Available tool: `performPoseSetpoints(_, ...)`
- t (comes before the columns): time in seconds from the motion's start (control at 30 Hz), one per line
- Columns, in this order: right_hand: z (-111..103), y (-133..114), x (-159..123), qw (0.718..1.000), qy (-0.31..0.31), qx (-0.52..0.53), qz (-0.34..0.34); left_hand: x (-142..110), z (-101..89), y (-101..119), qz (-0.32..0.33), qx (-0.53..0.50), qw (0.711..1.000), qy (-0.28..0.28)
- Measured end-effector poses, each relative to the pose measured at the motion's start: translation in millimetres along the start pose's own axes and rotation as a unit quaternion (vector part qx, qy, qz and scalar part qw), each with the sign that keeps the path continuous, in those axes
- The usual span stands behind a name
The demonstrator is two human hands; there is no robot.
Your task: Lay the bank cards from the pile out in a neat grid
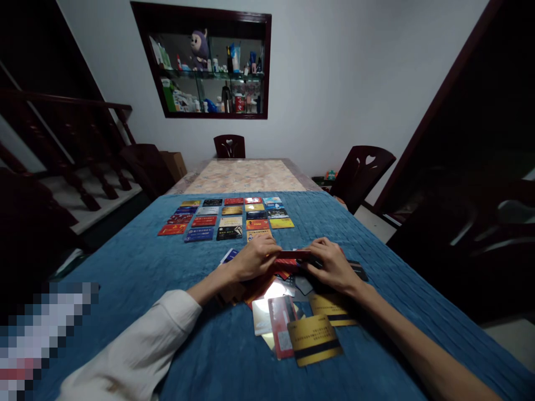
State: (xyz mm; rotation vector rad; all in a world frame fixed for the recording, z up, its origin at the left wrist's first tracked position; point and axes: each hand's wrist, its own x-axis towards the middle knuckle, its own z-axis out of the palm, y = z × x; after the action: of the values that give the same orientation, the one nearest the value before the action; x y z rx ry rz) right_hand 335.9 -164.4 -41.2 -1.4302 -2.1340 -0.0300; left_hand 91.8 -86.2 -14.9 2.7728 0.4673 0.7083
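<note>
A red card (295,254) is held nearly edge-on between my two hands, above a loose pile of plastic cards. My left hand (258,257) pinches its left end, and my right hand (331,264) grips the right end. Under and in front of them the pile spreads out, with a gold card with a black stripe (315,341), a red translucent card (281,326) and a second gold card (332,309) nearest me. Both hands partly cover the pile. Beyond, several cards lie in rows, among them a yellow card (282,223) and a blue card (199,234).
A blue cloth (137,267) covers the near part of the table; a patterned cover (246,175) shows at the far end. Dark wooden chairs stand at the far end (229,146) and the right side (363,172). A wall cabinet (270,67) holds bottles and a plush toy.
</note>
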Motion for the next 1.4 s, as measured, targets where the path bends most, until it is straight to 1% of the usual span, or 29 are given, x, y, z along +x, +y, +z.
performPoseSetpoints(0.17,1,-1,0,1.000,-0.003,0.028,-0.012,0,2.2,1,0.006,-0.015,1.000,0.015)
performPoseSetpoints(0.23,1,-3,1,0.999,0.008,0.046,-0.014,0,2.6,2,0.010,-0.017,1.000,0.019)
performPoseSetpoints(0.4,0,-4,2,0.994,0.069,0.087,-0.002,-1,4.8,1,0.021,-0.016,0.999,0.024)
performPoseSetpoints(0.5,-1,-6,3,0.989,0.109,0.104,-0.008,-1,6.4,0,0.034,-0.013,0.999,0.026)
performPoseSetpoints(0.6,-2,-10,3,0.985,0.131,0.113,-0.015,-1,7.5,0,0.040,-0.009,0.999,0.030)
performPoseSetpoints(0.73,-3,-16,3,0.981,0.161,0.105,-0.023,-1,7.5,1,0.029,-0.019,0.999,0.040)
performPoseSetpoints(0.87,-5,-20,4,0.977,0.196,0.073,-0.043,0,5.3,4,0.018,-0.030,0.997,0.067)
performPoseSetpoints(0.97,-6,-21,5,0.979,0.193,0.051,-0.052,0,3.7,10,0.011,-0.036,0.996,0.080)
performPoseSetpoints(1.07,-4,-23,5,0.983,0.169,0.043,-0.058,0,3.3,14,0.000,-0.037,0.996,0.083)
performPoseSetpoints(1.23,3,-28,5,0.988,0.135,0.030,-0.075,-1,5.5,18,-0.021,-0.053,0.996,0.071)
performPoseSetpoints(1.4,13,-27,6,0.988,0.132,0.020,-0.081,-2,10.0,17,-0.033,-0.066,0.995,0.061)
